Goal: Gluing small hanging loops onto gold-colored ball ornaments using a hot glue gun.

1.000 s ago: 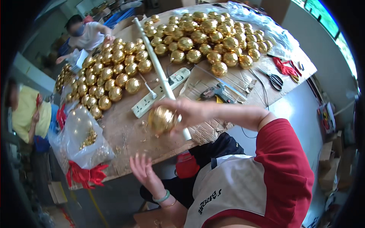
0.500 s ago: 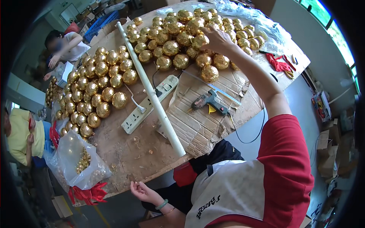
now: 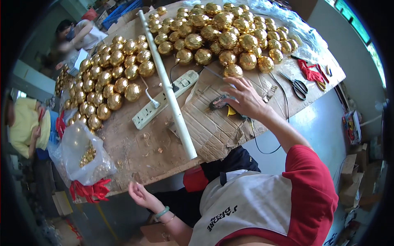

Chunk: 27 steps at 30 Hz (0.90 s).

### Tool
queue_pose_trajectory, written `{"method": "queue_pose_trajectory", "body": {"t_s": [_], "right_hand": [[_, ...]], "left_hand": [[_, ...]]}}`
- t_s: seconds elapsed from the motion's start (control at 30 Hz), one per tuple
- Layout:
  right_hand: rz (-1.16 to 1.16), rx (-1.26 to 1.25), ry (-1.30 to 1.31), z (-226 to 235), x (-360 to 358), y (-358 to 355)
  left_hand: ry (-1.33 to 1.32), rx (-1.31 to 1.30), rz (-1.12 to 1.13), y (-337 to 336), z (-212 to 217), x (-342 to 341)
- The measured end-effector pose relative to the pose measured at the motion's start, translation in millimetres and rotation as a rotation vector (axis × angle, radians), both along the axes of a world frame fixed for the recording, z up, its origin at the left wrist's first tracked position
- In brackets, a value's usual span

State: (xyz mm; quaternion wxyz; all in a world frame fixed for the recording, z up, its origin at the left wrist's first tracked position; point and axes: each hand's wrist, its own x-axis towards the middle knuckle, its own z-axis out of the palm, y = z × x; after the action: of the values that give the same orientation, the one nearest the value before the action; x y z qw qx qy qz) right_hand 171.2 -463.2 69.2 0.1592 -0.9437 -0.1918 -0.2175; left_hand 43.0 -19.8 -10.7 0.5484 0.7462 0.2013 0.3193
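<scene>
Glue gun (image 3: pixel 223 105) lies on cardboard (image 3: pixel 213 127) under the spread, empty right hand (image 3: pixel 245 97); left hand (image 3: pixel 139 192), at seven o'clock, hangs loosely open, holding nothing.

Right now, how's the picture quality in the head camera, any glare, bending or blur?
Head view: strong fisheye, so the white tube and table edge bow toward the dark rim; bright glints on the gold balls; clear plastic bag shines pale; right hand over the glue gun is fairly sharp; corners are black.

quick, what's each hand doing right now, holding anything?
Left hand: open, empty, below the table edge.
Right hand: open, fingers spread, over the glue gun; holds nothing.
</scene>
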Motion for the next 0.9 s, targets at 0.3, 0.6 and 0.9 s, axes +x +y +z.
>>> {"method": "queue_pose_trajectory", "body": {"t_s": [0.3, 0.6, 0.9], "right_hand": [[0.259, 0.084, 0.129, 0.1, -36.1, 65.4], [0.284, 0.077, 0.312, -37.3, -52.4, 91.8], [0.295, 0.127, 0.29, -53.1, -51.8, 98.7]], "left_hand": [[-0.223, 0.103, -0.02, 20.8, 85.8, -11.5], [0.103, 0.388, -0.256, 14.0, 60.9, -1.0], [0.135, 0.688, -0.443, 35.1, 54.5, 171.3]]}}
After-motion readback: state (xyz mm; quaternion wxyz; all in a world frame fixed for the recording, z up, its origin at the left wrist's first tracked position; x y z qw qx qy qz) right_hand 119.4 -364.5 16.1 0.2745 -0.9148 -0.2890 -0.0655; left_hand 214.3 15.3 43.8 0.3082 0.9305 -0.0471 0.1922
